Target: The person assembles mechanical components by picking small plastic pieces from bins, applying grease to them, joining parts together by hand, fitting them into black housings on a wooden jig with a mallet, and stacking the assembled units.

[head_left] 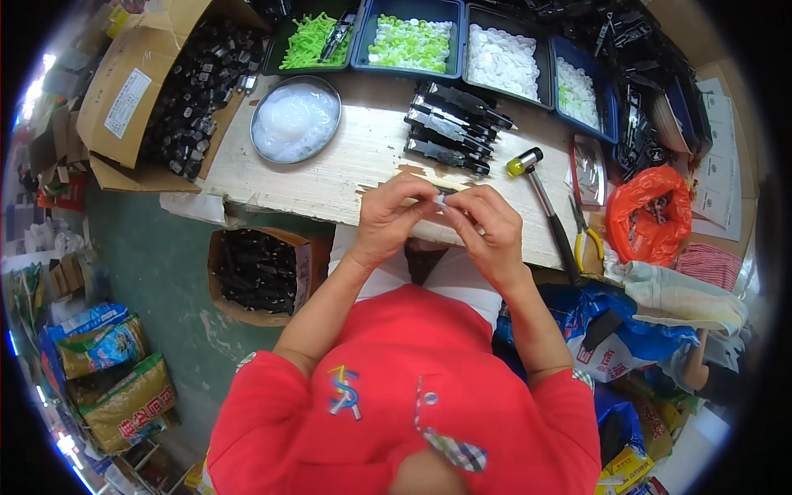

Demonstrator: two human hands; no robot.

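My left hand [386,216] and my right hand [490,224] meet over the table's near edge, fingertips pinched together. Between them is a small white piece [440,199], mostly covered by the fingers, so its exact kind is unclear. Just beyond lies a stack of black parts with metal tips [445,124]. To the right of my right hand rests a hammer [544,198] with a yellow-and-black head. A round metal dish [295,120] holding a whitish, translucent mass stands to the upper left.
Along the back stand bins of green sticks [313,41], green and white pieces [412,45], and white pieces [503,62]. Yellow-handled pliers [587,239] and a red plastic bag [650,214] lie right. Cardboard boxes of black parts stand left [124,107] and below the table [304,272].
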